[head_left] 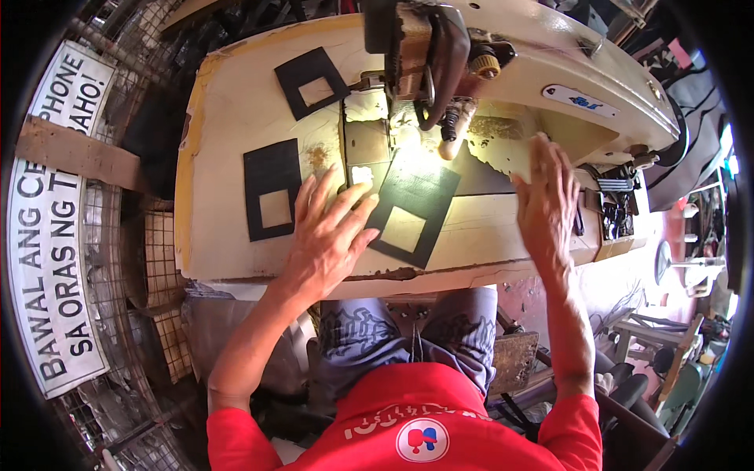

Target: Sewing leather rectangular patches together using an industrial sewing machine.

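Under the lit needle area of the sewing machine (542,59) lies a dark leather-like piece with a square cut-out (430,187). My left hand (334,224) rests palm down with fingers spread, its thumb and fingertips at that piece's left edge. My right hand (547,196) is over the table to the right of the piece, apart from it; its fingers are stretched out and slightly blurred, with nothing seen in them. A second dark piece with a cut-out (271,169) lies just left of my left hand. Farther back is a third such piece (310,64).
The worn, pale sewing table (236,102) has a chipped front edge. At its right end a small open box (620,208) holds dark and metal bits. Wire mesh and a white lettered sign (59,220) stand to the left. A wooden stand (656,334) is on the right.
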{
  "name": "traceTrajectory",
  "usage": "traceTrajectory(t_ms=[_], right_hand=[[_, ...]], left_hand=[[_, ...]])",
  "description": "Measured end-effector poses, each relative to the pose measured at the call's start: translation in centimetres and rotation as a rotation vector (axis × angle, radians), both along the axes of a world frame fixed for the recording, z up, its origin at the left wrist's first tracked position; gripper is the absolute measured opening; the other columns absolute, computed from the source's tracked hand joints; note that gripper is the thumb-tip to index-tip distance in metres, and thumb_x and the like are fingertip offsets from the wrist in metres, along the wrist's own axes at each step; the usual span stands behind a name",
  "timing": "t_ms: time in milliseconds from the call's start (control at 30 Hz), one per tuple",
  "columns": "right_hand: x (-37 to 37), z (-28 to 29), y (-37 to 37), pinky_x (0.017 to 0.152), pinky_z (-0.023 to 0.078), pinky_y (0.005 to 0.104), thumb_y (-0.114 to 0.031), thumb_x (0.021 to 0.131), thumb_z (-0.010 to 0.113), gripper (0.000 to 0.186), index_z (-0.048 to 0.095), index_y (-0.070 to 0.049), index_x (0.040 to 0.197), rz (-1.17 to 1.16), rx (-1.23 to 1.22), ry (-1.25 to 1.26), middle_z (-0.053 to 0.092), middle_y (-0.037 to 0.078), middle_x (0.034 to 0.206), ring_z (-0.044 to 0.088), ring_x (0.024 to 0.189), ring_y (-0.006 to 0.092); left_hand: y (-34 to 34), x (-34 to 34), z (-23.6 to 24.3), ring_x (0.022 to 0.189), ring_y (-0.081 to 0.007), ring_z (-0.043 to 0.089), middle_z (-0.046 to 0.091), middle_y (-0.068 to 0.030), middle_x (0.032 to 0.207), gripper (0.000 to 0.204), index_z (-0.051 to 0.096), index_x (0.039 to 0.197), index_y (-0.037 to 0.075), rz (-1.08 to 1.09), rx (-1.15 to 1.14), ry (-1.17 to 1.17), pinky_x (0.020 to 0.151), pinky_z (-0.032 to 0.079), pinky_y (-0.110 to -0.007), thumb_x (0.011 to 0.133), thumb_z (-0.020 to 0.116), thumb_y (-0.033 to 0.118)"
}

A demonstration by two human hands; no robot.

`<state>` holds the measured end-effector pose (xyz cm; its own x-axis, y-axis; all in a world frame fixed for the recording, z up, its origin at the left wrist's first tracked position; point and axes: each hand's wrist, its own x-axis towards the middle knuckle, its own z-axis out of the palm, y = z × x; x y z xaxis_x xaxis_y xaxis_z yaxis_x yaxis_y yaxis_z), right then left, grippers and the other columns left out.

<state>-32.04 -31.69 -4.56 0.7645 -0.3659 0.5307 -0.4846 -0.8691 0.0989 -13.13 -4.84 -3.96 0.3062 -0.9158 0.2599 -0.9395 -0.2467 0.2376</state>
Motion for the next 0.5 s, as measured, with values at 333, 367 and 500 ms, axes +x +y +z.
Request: traceTrajectory(t_ms=[333, 367, 500], right_hand=[[3.1, -1.0, 13.7, 0.119, 0.023, 0.0562, -0.039, 0.088, 0.07, 0.067, 0.054, 0.008, 0.133, 0.12, 0.489, -0.018, 0.051, 0.023, 0.142, 0.038, 0.143, 0.0403], [3.5, -1.1, 14.2, 0.12, 0.017, 0.0579, -0.043, 0.089, 0.067, 0.072, 0.052, 0.011, 0.134, 0.101, 0.495, -0.007, 0.051, 0.026, 0.142, 0.037, 0.143, 0.0408], [5.7, -1.0, 15.4, 0.119, 0.015, 0.0607, -0.046, 0.092, 0.062, 0.073, 0.05, 0.011, 0.136, 0.09, 0.56, -0.044, 0.051, 0.027, 0.141, 0.039, 0.142, 0.0393]], left_hand=[[-2.8, 0.4, -0.5, 0.145, -0.0387, 0.031, 0.052, -0.0091, 0.146, 0.045, 0.058, 0.135, 0.008, -0.085, -0.039, 0.044, 0.12, 0.021, -0.057, 0.094, 0.065, 0.025], [-2.7, 0.7, -0.6, 0.146, -0.0383, 0.031, 0.051, -0.0089, 0.147, 0.046, 0.057, 0.136, 0.008, -0.105, -0.021, 0.06, 0.12, 0.02, -0.057, 0.094, 0.065, 0.025], [-2.4, 1.5, -0.5, 0.147, -0.0371, 0.029, 0.048, -0.0084, 0.151, 0.054, 0.053, 0.141, 0.008, -0.164, 0.056, 0.075, 0.122, 0.017, -0.056, 0.092, 0.065, 0.028]])
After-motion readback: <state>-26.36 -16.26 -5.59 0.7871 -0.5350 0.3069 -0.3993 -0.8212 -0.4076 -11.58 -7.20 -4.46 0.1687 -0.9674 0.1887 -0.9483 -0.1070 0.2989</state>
